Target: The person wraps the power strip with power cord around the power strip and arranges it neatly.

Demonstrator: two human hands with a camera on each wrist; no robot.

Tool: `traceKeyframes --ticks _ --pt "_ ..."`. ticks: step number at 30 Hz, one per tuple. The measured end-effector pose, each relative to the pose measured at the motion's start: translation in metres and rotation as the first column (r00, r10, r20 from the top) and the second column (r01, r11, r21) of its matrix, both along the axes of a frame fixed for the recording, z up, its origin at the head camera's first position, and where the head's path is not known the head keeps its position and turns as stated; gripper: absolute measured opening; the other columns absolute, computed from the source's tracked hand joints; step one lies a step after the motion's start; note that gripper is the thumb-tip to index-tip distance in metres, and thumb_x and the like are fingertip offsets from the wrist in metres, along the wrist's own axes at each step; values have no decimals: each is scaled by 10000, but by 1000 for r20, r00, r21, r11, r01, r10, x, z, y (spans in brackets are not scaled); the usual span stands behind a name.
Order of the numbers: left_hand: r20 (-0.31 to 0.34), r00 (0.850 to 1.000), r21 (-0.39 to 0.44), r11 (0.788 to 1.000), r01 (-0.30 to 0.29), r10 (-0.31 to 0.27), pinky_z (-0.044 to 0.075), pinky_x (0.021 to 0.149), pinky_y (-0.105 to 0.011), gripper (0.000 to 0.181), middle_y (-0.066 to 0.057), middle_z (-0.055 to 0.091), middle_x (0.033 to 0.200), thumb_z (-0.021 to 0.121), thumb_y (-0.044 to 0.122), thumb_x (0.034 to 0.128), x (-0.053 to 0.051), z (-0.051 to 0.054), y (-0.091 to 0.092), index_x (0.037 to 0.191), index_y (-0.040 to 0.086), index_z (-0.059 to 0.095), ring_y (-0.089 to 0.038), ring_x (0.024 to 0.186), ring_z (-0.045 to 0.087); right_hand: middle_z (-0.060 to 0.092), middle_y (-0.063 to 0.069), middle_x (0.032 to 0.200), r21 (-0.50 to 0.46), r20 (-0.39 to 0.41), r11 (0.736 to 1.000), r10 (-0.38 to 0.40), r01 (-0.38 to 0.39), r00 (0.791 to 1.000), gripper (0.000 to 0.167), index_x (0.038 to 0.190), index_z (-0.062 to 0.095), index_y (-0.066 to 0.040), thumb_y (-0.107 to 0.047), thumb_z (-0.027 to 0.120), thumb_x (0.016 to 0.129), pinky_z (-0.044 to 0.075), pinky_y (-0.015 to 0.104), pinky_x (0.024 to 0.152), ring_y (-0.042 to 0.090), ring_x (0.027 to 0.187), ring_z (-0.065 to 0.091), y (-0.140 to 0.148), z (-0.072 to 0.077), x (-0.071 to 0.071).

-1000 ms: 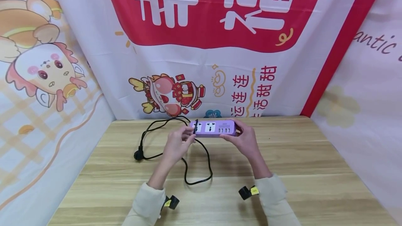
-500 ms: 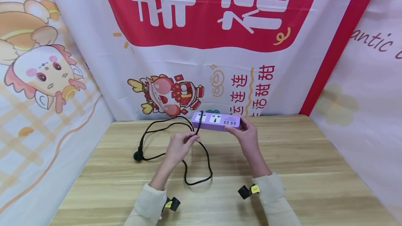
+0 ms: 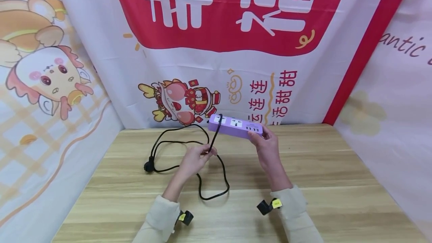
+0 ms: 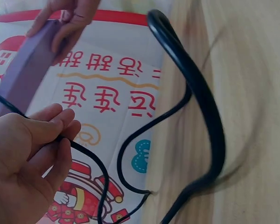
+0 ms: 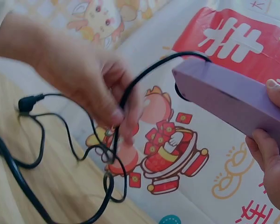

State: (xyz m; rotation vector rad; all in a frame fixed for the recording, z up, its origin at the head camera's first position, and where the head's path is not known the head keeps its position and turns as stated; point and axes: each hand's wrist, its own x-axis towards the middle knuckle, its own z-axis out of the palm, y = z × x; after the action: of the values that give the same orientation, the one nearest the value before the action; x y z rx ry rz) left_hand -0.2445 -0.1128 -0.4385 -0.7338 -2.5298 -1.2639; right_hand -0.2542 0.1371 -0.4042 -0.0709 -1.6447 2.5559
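Observation:
The purple power strip (image 3: 233, 127) is held above the table's back edge by the right hand (image 3: 268, 152), which grips its right end; white sockets and small ports face up. Between thumb and fingers the left hand (image 3: 195, 160) pinches the black cord (image 3: 215, 138), just below the strip's left end, where the cord crosses over one socket. In the left wrist view the left hand (image 4: 37, 154) has the cord passing through its fingertips. The right wrist view shows the right hand (image 5: 273, 163) with thumb and fingers on opposite sides of the strip (image 5: 224, 95).
Loose loops of cord lie on the wooden table (image 3: 320, 183), with the black plug (image 3: 149, 165) to the left. A printed cloth (image 3: 222, 63) hangs behind the table, and patterned sheets stand at both sides. A black wrist camera (image 3: 264, 207) is at the right sleeve.
The strip has risen and shifted slightly right, its right end tilting down. My left hand has moved from the strip's left end to below it, drawing the cord down.

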Motion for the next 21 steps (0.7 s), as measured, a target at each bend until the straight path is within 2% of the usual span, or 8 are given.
traceKeyframes --ticks 3,8,11,15,18,21 --pt "11 1000 -23 1000 21 -21 592 774 -256 52 -57 763 865 695 62 911 -1 -4 2 906 69 747 -169 842 727 554 95 1237 -92 -13 996 15 -16 1000 640 1474 422 3 107 634 879 541 236 946 149 1036 647 2 2 1" --pt "46 999 -5 1000 8 -8 546 636 -202 76 -73 755 799 691 114 926 -1 -7 4 889 70 742 -120 716 700 580 71 1186 -93 -43 995 36 -40 998 648 1465 417 34 107 650 865 551 243 927 138 996 667 3 6 3" --pt "58 998 15 1000 3 -4 535 604 -208 81 -65 748 782 691 126 930 -1 -7 3 891 75 740 -111 698 688 579 79 1195 -94 -46 994 55 -59 997 647 1460 417 44 101 655 862 547 256 942 144 1002 671 3 8 4" --pt "61 997 56 997 47 -51 566 720 -234 82 -47 747 852 687 166 940 -2 -6 -2 946 93 725 -121 799 694 561 77 1231 -96 -14 994 52 -53 999 655 1487 397 11 73 649 886 540 252 954 141 1031 664 7 8 3" --pt "45 992 126 986 108 -114 570 824 -258 109 -66 748 951 636 171 976 -2 -5 -6 1006 95 709 -215 914 713 550 74 1239 -116 7 993 26 -25 1000 636 1494 401 -11 54 641 908 540 240 946 135 1036 665 13 7 1" --pt "4 988 169 974 154 -157 575 831 -279 147 -87 751 1001 579 126 1001 -2 -3 -8 1032 78 714 -312 954 712 549 82 1235 -143 11 990 9 -8 1000 592 1473 428 -11 49 633 921 541 234 937 136 1025 674 17 5 -1"
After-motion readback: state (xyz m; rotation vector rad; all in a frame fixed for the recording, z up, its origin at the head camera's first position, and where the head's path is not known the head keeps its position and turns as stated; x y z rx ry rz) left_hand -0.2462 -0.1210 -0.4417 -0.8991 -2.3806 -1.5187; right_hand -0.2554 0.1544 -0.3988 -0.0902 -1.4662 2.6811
